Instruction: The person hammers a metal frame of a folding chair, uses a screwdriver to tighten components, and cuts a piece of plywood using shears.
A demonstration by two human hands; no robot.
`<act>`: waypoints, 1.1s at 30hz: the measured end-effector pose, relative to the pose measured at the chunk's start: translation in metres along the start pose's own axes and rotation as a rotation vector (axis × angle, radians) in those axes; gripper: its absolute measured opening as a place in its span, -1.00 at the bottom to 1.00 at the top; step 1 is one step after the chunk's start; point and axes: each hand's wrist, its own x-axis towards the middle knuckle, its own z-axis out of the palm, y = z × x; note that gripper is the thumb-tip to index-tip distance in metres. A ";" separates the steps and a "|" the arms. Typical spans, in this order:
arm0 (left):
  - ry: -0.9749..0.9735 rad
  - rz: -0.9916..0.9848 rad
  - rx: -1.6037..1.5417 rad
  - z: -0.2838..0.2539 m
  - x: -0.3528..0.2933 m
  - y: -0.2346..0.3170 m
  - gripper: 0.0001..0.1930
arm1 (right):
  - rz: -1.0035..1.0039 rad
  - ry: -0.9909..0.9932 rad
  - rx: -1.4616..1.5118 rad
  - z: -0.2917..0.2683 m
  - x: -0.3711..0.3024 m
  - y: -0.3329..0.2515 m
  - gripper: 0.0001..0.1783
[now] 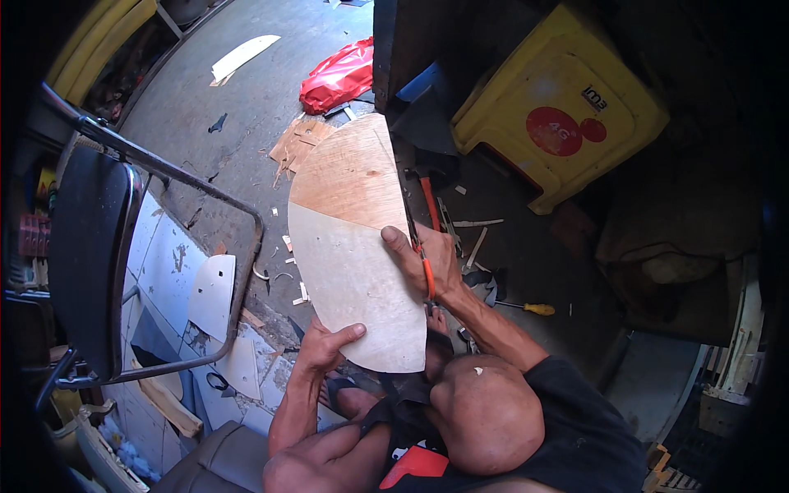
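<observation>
A thin, pale plywood board (353,255) with a rounded left edge and a straighter right edge lies tilted in front of me. A slanting line divides its browner far part from its whiter near part. My left hand (320,349) grips the lower left edge, thumb on top and fingers hidden underneath. At the right edge, my right hand (436,259) is closed around orange-handled scissors (428,279), its thumb pressing on the board's face. Their dark blades run along that edge, and how far they are spread is hard to see.
A yellow plastic stool (567,107) lies tipped at the far right. Left stands a metal-framed chair (103,263). Plywood offcuts (300,148), a red plastic bag (339,76), an orange-handled tool (430,201) and a yellow-handled screwdriver (538,309) lie on the floor. Another curved piece (246,56) lies farther off.
</observation>
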 end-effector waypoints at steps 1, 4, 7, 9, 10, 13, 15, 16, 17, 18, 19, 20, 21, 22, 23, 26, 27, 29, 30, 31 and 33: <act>0.002 0.002 0.016 -0.001 0.000 0.000 -0.26 | 0.027 -0.018 -0.017 -0.001 0.000 0.000 -0.16; 0.008 0.027 0.002 0.001 -0.002 0.001 -0.26 | 0.043 -0.052 -0.045 -0.003 0.002 0.003 -0.15; 0.025 0.023 -0.047 -0.001 0.000 -0.001 -0.25 | -0.038 -0.048 -0.040 -0.001 0.002 0.011 -0.14; 0.020 0.004 -0.035 -0.004 0.000 0.001 -0.25 | -0.059 -0.043 -0.050 0.000 0.000 0.007 -0.14; 0.017 -0.005 -0.029 -0.005 0.000 0.001 -0.25 | -0.051 -0.036 -0.064 -0.001 0.001 0.008 -0.14; 0.019 -0.009 0.029 -0.007 -0.003 0.001 -0.25 | -0.039 -0.021 -0.103 -0.002 0.005 0.012 -0.16; 0.025 0.016 0.064 -0.007 -0.004 0.000 -0.26 | -0.045 -0.017 -0.131 -0.003 0.004 0.007 -0.17; 0.028 0.029 0.081 -0.007 -0.005 0.000 -0.26 | -0.037 -0.006 -0.109 -0.002 0.004 0.003 -0.18; 0.033 0.022 0.081 -0.007 -0.005 0.001 -0.26 | -0.029 0.005 -0.087 0.000 0.003 -0.002 -0.18; 0.031 0.013 0.080 -0.008 -0.004 0.001 -0.26 | -0.018 0.021 -0.069 0.001 0.001 -0.005 -0.19; 0.030 0.004 0.079 -0.008 -0.003 0.001 -0.27 | -0.018 0.011 -0.064 0.000 0.000 -0.004 -0.18; 0.023 0.004 0.057 -0.007 -0.003 0.001 -0.27 | -0.018 0.001 -0.058 -0.001 -0.001 -0.002 -0.18; 0.019 0.006 0.040 -0.007 -0.004 0.001 -0.27 | -0.020 -0.010 -0.046 -0.002 0.000 0.000 -0.18; 0.016 0.007 0.022 -0.007 -0.005 0.001 -0.28 | -0.042 -0.011 -0.078 -0.002 0.000 0.005 -0.18; 0.019 0.012 0.023 -0.006 -0.004 0.002 -0.28 | -0.062 -0.012 -0.110 -0.003 0.001 0.011 -0.18; 0.020 0.012 0.036 -0.008 -0.005 0.002 -0.29 | -0.088 0.009 -0.144 0.003 0.002 0.015 -0.17; 0.014 0.005 0.048 -0.011 -0.004 0.001 -0.28 | -0.091 0.019 -0.145 0.004 0.003 0.014 -0.17; 0.011 0.001 0.075 -0.014 -0.004 0.001 -0.28 | -0.077 -0.003 -0.137 0.002 0.001 0.008 -0.17; 0.012 0.003 0.089 -0.013 -0.004 0.001 -0.28 | -0.070 -0.012 -0.135 0.001 0.000 0.006 -0.17; 0.014 0.005 0.103 -0.012 -0.003 0.002 -0.28 | -0.057 -0.009 -0.121 0.001 0.000 0.006 -0.18; 0.025 0.012 0.099 -0.010 -0.002 0.000 -0.28 | -0.030 -0.002 -0.093 0.003 -0.002 0.008 -0.18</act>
